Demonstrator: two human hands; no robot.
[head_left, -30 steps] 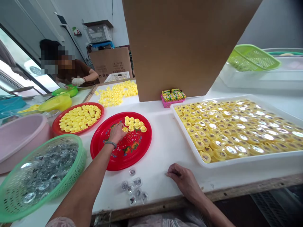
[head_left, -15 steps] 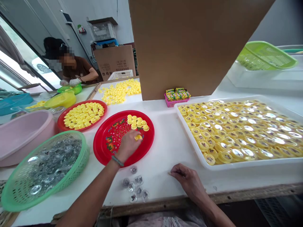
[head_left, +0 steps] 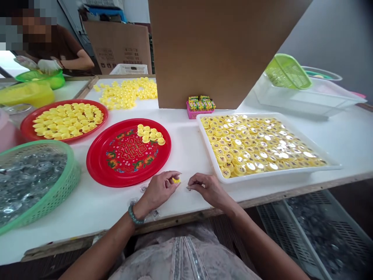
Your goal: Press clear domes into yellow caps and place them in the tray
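My left hand (head_left: pixel 159 190) is near the table's front edge, fingers pinched on a small yellow cap (head_left: pixel 176 180). My right hand (head_left: pixel 207 188) lies just to its right, fingers curled in a pinch on something small I cannot make out. Behind the hands sits a red patterned plate (head_left: pixel 116 163) with a small cluster of yellow caps (head_left: pixel 150 134) at its far side. A few clear lids (head_left: pixel 143 189) lie on the table under and beside my left hand. A white tray (head_left: pixel 320 168) full of finished yellow caps with clear tops stands to the right.
A green basket (head_left: pixel 55 186) of clear lids stands at the left. A second red plate (head_left: pixel 27 126) of yellow caps lies behind it. A tall cardboard sheet (head_left: pixel 221 50) and a pink box (head_left: pixel 194 112) stand at the back. Another person (head_left: pixel 58 50) works far left.
My left hand took a yellow cap off the red plate and carried it toward me, close to my right hand. The view tilted down and shifted.
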